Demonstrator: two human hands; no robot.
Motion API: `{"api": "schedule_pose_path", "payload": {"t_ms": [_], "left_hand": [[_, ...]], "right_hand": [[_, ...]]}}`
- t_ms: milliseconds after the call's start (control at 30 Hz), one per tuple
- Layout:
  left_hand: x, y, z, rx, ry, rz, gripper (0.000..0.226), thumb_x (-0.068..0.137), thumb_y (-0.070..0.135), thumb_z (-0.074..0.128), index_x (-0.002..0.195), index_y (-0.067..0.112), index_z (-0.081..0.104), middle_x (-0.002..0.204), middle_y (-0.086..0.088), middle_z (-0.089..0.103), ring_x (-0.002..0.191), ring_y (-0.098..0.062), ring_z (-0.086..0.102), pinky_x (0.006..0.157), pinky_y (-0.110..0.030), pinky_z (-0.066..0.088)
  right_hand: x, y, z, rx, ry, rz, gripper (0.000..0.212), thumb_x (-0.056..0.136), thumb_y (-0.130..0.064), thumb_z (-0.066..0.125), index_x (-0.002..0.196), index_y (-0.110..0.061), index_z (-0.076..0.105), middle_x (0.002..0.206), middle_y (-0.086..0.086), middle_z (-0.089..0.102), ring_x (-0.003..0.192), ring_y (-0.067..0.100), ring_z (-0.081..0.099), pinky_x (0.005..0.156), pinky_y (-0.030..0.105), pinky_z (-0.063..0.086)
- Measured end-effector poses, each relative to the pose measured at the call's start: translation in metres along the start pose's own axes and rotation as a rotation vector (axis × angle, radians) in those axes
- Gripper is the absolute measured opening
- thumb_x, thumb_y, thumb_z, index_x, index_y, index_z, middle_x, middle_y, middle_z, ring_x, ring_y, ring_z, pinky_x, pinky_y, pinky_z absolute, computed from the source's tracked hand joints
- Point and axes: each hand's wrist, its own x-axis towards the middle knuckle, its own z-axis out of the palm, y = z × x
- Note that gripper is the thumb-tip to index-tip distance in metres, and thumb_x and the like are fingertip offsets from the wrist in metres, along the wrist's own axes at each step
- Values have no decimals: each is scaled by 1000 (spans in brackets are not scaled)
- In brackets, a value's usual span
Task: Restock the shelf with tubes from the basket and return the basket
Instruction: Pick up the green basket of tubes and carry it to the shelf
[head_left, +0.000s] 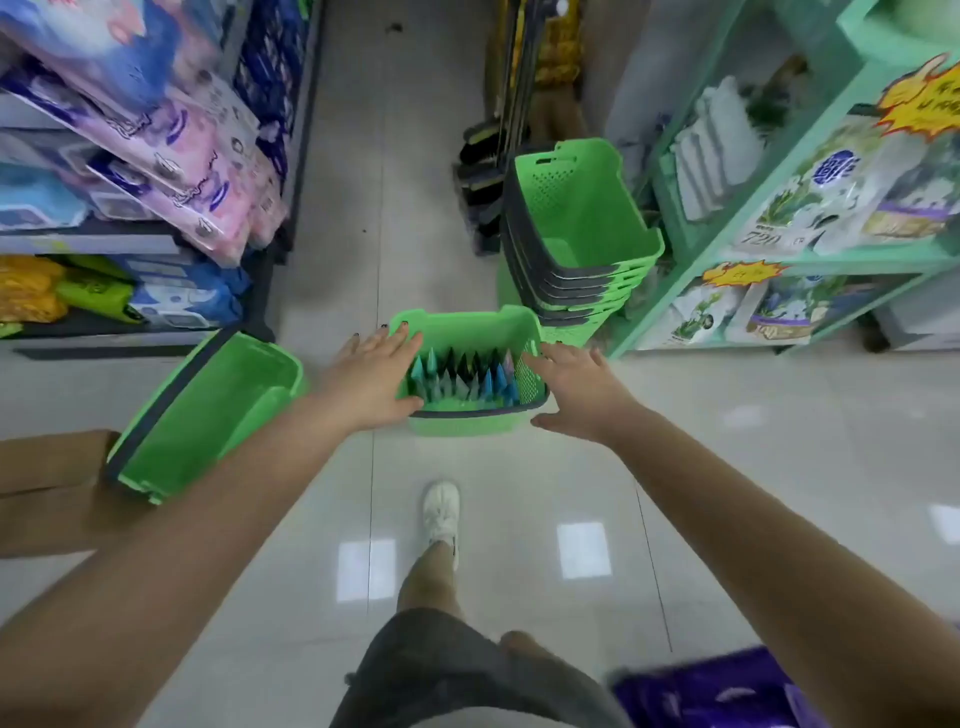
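A green basket (470, 326) stands on the aisle floor ahead of me. Several tubes (462, 376), blue, teal, dark and pale, stand upright inside it. My left hand (371, 382) is spread at the basket's left rim, fingers apart, thumb near the front corner. My right hand (576, 392) is spread at the right rim, fingertips over the perforated wall. Neither hand has closed around anything.
An empty green basket (208, 415) lies tilted on a brown box (49, 488) at my left. A stack of green baskets (582, 234) stands behind, right. Shelves of packaged tissue (156, 135) line the left, a mint shelf (810, 254) the right. Brooms (485, 161) lean behind.
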Motion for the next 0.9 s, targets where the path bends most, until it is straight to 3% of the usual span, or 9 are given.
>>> {"api": "schedule_pose_path", "payload": {"t_ms": [233,367,533,600,767,900], "left_hand": [[124,-39,27,17,-114,-6,85,87,47,51,149,17,0,157,-7,-1,144,-25,6,115,-45,8],[213,-53,101,-60,-315,-56,86,87,46,53,149,16,1,157,-9,1,144,-27,8,117,-44,10],[233,-63,127,-52,-332,-68,85,88,45,52,149,14,1,157,-9,1,144,-27,9,117,-43,12],[264,-64,171,-98,-412,-89,84,88,45,52,149,14,2,157,-9,3,144,-26,11,116,-44,15],[309,-62,256,-153,-545,-125,82,87,45,53,148,13,9,155,-9,16,140,-28,23,112,-42,27],[310,-61,300,-164,-653,-133,73,86,45,53,143,11,25,145,-11,37,129,-29,41,103,-39,39]], "right_hand": [[120,36,14,88,-87,40,79,83,-38,61,148,-23,18,154,8,19,142,24,15,115,49,8],[210,72,77,95,-272,44,80,83,-36,62,148,-23,17,155,9,14,141,26,17,114,50,11],[233,93,101,95,-230,58,78,82,-34,64,146,-22,21,152,7,24,139,26,23,113,48,13],[265,107,140,122,-297,68,79,82,-34,64,147,-22,20,151,7,27,139,26,24,113,48,14],[310,127,219,114,-424,80,78,82,-33,65,146,-19,22,150,6,30,137,26,28,114,47,18],[322,127,269,104,-497,90,72,80,-32,67,140,-17,32,141,6,42,130,25,38,110,45,27]]}}
